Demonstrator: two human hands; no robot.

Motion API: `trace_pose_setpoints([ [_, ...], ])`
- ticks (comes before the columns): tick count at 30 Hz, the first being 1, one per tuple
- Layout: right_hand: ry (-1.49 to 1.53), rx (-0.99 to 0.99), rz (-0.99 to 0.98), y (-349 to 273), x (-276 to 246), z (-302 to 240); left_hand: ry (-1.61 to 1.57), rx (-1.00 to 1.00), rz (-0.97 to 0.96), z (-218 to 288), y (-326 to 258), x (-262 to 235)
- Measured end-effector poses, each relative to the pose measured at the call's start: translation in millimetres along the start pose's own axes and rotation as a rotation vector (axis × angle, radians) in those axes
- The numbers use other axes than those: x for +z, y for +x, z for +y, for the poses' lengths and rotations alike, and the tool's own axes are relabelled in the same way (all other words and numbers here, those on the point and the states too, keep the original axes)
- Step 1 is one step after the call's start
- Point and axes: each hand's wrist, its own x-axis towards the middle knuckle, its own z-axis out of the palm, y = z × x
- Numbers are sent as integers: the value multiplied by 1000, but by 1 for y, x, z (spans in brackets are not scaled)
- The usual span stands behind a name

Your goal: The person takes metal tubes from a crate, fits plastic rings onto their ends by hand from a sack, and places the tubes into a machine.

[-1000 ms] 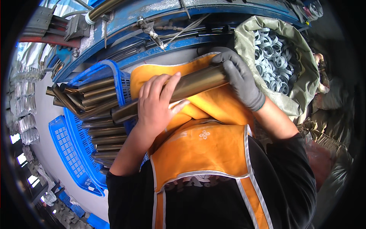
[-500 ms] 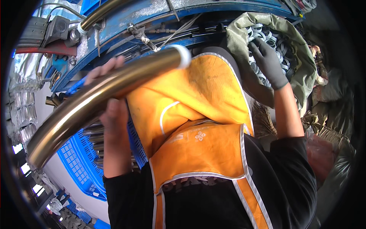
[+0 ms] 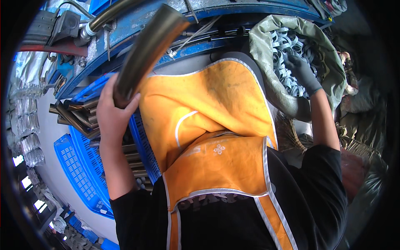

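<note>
My bare left hand [image 3: 114, 106] is wrapped round the lower end of a bronze-coloured shiny metal tube [image 3: 146, 50]. The tube tilts up and away to the right, its bare upper end over the bench edge. No white ring shows on it; the gripped end is partly hidden by my fingers. My right hand [image 3: 303, 73], in a grey glove, is down among pale grey plastic rings [image 3: 285, 39] inside an open woven sack [image 3: 261, 62]. Its fingers are bent inward, and what they hold, if anything, is hidden.
A blue metal bench [image 3: 98, 56] crosses the far side, bearing another bronze tube [image 3: 112, 16] with a white collar. At left, blue plastic crates [image 3: 75, 166] stand beside more bronze tubes [image 3: 75, 114]. An orange apron [image 3: 204, 96] covers my lap.
My left hand has turned the tube from a low slant to steeply upright; the white-ringed end no longer shows. My right hand has drawn back slightly within the sack, its fingers more bent.
</note>
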Motion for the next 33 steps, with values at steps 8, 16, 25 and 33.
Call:
trace_pose_setpoints([
  [8, 1153, -185, -137, -64, 25, -110, -210, 55, -464, 51, -14, 31],
  [16, 913, -386, -312, -73, 23, -143, -215, 68, -618, 52, -30, 45],
  [25, 532, -674, -196, -70, 43, -151, -150, 118, -563, 53, -37, 60],
  [33, 466, -623, -25, -79, 63, -150, -56, 118, -441, 54, -50, 75],
])
